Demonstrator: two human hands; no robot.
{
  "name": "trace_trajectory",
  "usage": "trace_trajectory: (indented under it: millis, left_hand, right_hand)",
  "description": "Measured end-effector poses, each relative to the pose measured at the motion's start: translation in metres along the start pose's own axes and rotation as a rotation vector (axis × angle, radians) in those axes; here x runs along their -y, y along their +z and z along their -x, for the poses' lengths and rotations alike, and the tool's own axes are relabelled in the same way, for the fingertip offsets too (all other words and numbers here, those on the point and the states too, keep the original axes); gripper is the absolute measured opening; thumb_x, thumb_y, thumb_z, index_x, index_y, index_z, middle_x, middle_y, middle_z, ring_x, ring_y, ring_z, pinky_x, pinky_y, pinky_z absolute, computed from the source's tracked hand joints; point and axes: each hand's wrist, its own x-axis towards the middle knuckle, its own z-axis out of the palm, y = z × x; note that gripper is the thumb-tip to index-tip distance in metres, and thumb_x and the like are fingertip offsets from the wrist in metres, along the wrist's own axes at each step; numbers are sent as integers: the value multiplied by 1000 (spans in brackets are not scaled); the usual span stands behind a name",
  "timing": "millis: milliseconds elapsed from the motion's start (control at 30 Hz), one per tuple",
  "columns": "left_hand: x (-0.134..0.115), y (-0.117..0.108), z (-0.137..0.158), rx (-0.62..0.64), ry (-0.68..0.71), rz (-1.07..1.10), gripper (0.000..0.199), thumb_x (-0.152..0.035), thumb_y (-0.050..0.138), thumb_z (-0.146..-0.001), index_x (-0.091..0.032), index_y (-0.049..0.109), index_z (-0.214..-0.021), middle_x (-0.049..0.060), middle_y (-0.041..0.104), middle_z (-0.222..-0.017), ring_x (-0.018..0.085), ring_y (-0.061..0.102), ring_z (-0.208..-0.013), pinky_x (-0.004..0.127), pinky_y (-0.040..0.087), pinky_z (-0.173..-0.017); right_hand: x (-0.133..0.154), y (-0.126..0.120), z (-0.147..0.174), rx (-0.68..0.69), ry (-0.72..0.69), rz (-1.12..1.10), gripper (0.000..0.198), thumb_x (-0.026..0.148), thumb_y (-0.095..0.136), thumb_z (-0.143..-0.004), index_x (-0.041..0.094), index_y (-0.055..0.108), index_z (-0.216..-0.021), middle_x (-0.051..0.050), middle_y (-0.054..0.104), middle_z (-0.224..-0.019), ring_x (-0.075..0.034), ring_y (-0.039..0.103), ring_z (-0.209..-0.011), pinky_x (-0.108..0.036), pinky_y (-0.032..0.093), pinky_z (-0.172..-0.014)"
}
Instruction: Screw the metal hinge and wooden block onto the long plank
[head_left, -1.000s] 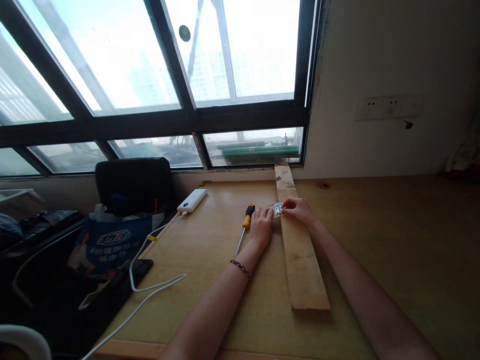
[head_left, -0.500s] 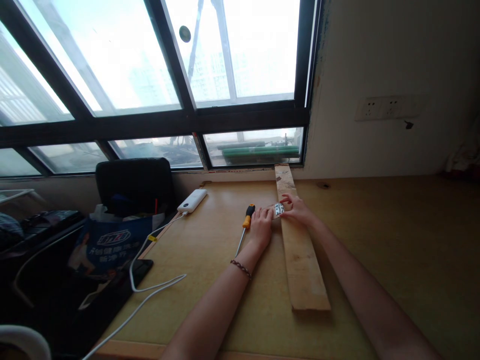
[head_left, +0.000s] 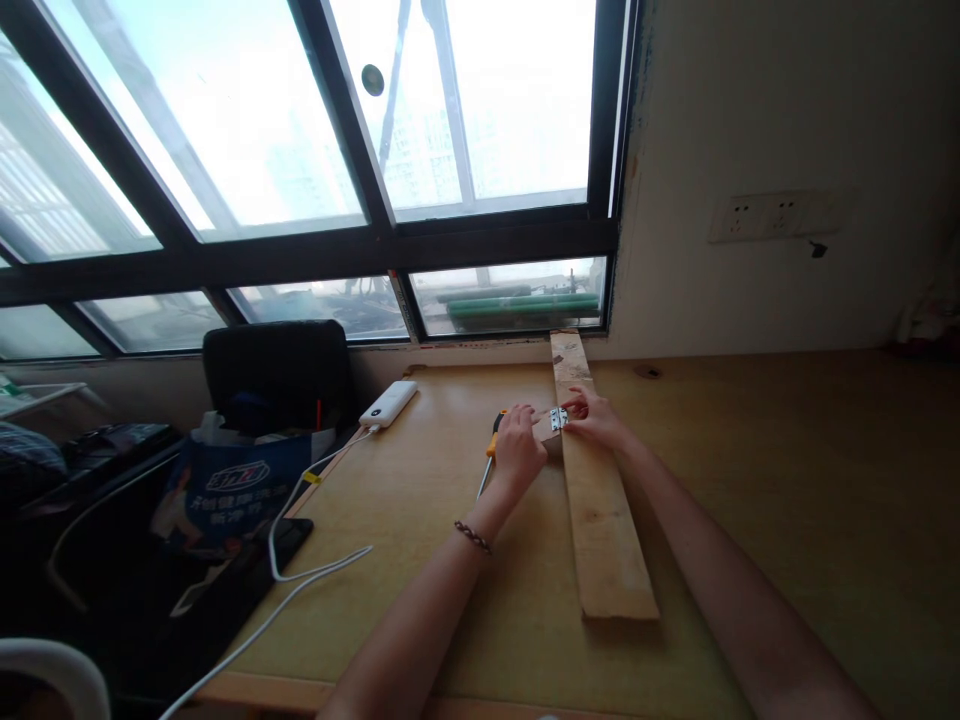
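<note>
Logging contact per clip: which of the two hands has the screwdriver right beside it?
The left hand: the orange-handled screwdriver lies along its outer side. The right hand rests on the plank by the hinge.

Free room: the bare tan wooden tabletop (head_left: 787,480) right of the long pale wooden plank (head_left: 600,520), open to the wall; also the near strip between plank and left edge.

Obstacles: plank, lying lengthwise from window sill toward the viewer. Orange-and-black-handled screwdriver (head_left: 489,455) just left of it, partly under the left hand (head_left: 517,450). White rectangular power bank (head_left: 388,403) at the far left corner; its white cable (head_left: 300,560) loops along the left edge. Right hand (head_left: 596,420) rests on the plank beside a small silver metal hinge (head_left: 556,419).
</note>
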Motion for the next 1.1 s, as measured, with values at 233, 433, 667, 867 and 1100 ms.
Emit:
trace_trajectory:
  millis: [233,433,667,867,1100]
  left_hand:
    - [58,-24,-33,397,-499,-162,36,-44,49,-74,-13,57,-90,14,63,-96,25,58,-91,31,45,-74]
    - [74,-14,-35,438,-698,240,20,-25,72,-51,-15,56,-58,10,62,-63,30,61,-82,33,44,-67]
    - [44,-62,-85,233,-669,747,20,-32,56,-72,-13,56,-73,9,63,-70,18,62,-67,29,48,-62]
    - [-7,-74,-102,-119,-605,1593,10,-12,57,-67,-13,49,-74,6,60,-63,14,60,-60,29,48,-58]
    - [-21,-53,-99,-289,-675,1754,31,-18,74,-55,-16,44,-65,-7,46,-50,5,48,-44,19,36,-46]
  right_hand:
    - [-2,1,1,-4,-29,18,68,17,75,-52,16,47,-114,-5,66,-92,-13,57,-72,-27,48,-66]
    - [-2,2,1,-4,-15,3,67,13,74,-53,16,46,-115,-5,66,-93,-12,58,-74,-26,49,-68]
    - [4,1,2,-1,-15,26,69,12,75,-52,16,47,-115,-5,66,-92,-11,58,-70,-25,49,-64]
    - [6,0,3,1,-7,41,67,12,74,-53,15,48,-114,-5,66,-93,-11,58,-70,-24,49,-64]
    - [4,1,3,1,-13,23,66,12,74,-53,15,48,-113,-5,65,-92,-12,58,-73,-25,50,-67]
